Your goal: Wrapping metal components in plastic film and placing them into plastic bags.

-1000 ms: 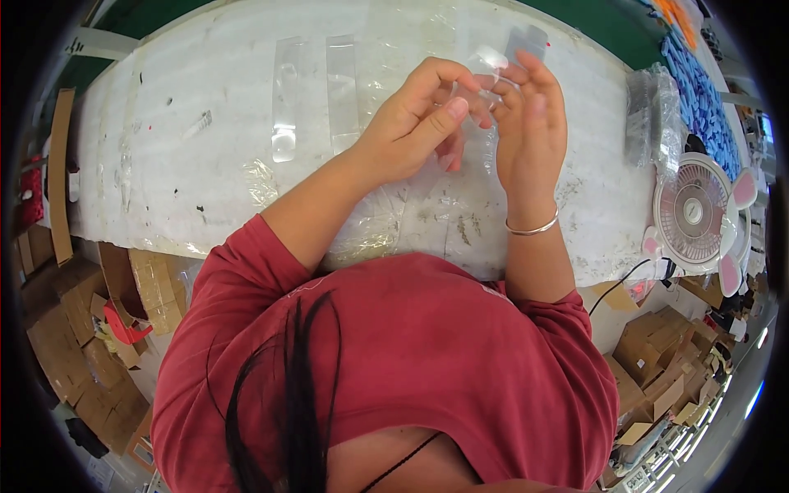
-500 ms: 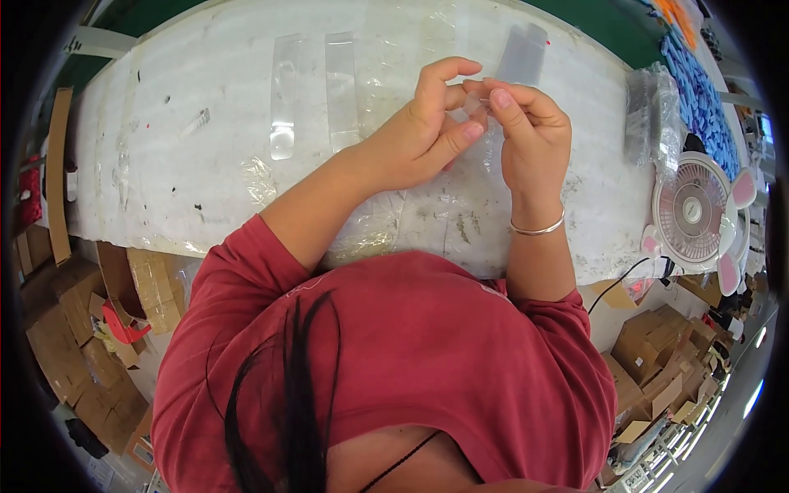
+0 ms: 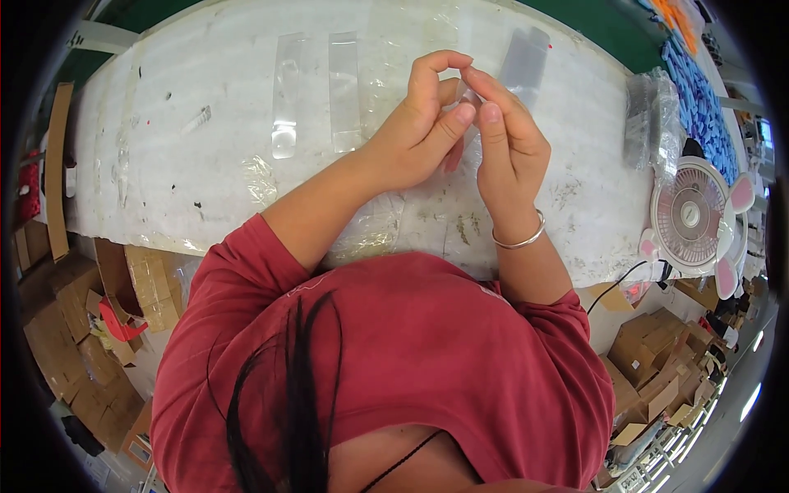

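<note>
Between my two hands is a small clear plastic piece (image 3: 467,96), mostly hidden by the fingers. My left hand (image 3: 423,123) pinches it with a bent index finger above and the thumb below. My right hand (image 3: 509,135), a silver bangle at its wrist, closes on it from the other side, fingertips meeting those of the left. Two flat clear plastic strips, a left one (image 3: 287,99) and a right one (image 3: 343,99), lie on the table left of my hands. Just beyond my right hand lies a greyish stack of clear plastic sheets (image 3: 526,59).
The white-covered table (image 3: 222,164) has tape patches and scuffs. At its right are a white fan (image 3: 692,214) with pink-eared trim, a plastic-wrapped bundle (image 3: 649,119) and a pile of blue items (image 3: 699,103). Cardboard boxes (image 3: 645,345) stand below on both sides.
My right hand has shifted left and tilted inward, and its fingertips now meet the left hand's over the clear plastic piece. The left hand has stayed nearly in place.
</note>
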Demonstrator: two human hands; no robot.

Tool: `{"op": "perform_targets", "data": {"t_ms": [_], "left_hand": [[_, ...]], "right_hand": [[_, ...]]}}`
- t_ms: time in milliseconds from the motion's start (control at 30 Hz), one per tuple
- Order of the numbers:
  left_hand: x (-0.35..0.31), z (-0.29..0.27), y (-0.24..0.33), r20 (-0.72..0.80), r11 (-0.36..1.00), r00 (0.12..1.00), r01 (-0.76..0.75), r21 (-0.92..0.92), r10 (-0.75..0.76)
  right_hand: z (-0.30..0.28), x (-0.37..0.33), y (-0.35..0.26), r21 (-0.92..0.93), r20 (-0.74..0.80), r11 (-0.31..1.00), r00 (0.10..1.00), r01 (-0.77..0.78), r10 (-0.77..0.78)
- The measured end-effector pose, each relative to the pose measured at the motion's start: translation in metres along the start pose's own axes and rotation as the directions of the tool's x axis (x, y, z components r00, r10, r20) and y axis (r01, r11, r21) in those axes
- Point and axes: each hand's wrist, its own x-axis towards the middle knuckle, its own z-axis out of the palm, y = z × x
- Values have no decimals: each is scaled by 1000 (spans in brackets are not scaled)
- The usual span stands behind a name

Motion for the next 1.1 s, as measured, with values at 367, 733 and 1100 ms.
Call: {"op": "perform_targets", "data": {"t_ms": [367,733,1100], "left_hand": [[16,-39,2,-271,686,962,188,703,15],[12,-21,12,-253,858,933,-99,503,256],[2,-19,15,35,921,947,319,-222,-319]], "right_hand": [[-55,27,49,-711,-254,633,951,-306,175],[-53,31,25,-314,-210,911,955,-268,209],[-6,13,2,-353,-19,935,1000,14,-22]]}}
